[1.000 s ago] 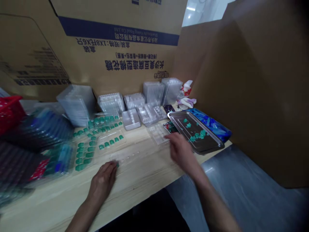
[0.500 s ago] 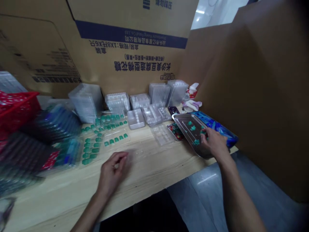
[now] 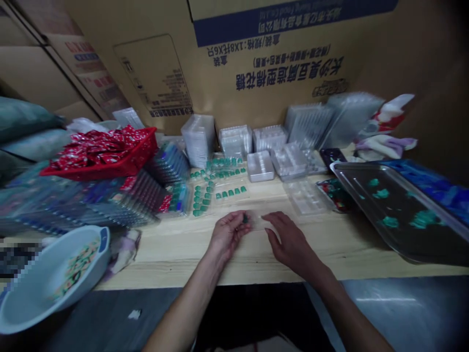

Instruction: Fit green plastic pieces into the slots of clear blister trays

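My left hand [image 3: 229, 234] is closed in a pinch at the middle of the table, with a small dark green piece [image 3: 245, 218] at its fingertips. Something clear and blurred, perhaps plastic, shows beside those fingertips. Just to the right, my right hand [image 3: 287, 239] has its thumb and fingers apart, and nothing shows between them. Clear strips holding green pieces [image 3: 230, 193] lie beyond my left hand. A clear compartment tray [image 3: 307, 196] rests flat beyond my right hand. Green clumps [image 3: 389, 222] are scattered on the metal tray [image 3: 370, 195] at right.
Stacks of clear plastic trays [image 3: 234, 142] line the cardboard box [image 3: 220, 93] at the back. A red basket [image 3: 120, 168] of red packets sits on stacked filled packs [image 3: 117, 200] at left. A light blue basin [image 3: 40, 308] is at lower left; blue packaging [image 3: 436, 183] lies far right.
My right hand has left the metal tray and moved left, near my left hand. A dark green piece now shows in my left fingertips. The view has turned left.
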Demonstrator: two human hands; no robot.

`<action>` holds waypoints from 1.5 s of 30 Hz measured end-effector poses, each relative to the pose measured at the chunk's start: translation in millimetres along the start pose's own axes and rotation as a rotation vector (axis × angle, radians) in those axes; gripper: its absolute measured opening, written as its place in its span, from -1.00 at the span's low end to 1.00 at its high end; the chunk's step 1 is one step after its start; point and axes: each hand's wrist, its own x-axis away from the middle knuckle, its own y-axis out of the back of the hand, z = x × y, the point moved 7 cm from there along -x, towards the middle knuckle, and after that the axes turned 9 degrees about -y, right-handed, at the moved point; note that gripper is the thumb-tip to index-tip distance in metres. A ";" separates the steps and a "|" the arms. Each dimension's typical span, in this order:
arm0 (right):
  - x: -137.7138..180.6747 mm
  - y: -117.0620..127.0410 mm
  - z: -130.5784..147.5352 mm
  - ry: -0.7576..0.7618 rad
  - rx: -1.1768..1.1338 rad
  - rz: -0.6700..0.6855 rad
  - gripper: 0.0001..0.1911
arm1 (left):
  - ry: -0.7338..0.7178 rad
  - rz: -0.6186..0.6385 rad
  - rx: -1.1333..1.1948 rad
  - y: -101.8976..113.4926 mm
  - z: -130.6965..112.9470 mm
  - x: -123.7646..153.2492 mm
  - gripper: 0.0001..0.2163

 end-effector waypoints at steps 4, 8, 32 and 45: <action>13.8 -35.9 -1.3 0.072 0.149 0.146 -0.70 | -0.137 -0.038 -0.181 33.6 -18.8 -12.4 -0.77; 20.8 -53.0 -2.2 0.058 0.231 0.161 -0.66 | -0.412 0.075 -0.635 32.2 -32.8 -24.0 -0.78; 11.5 -47.5 -0.5 -0.053 0.261 0.184 -0.68 | -0.781 0.570 -1.351 4.1 -31.4 -37.3 -0.80; 8.6 -65.0 0.6 0.027 0.232 0.251 -0.50 | -0.994 0.535 -1.469 -0.4 -19.6 -43.7 -0.83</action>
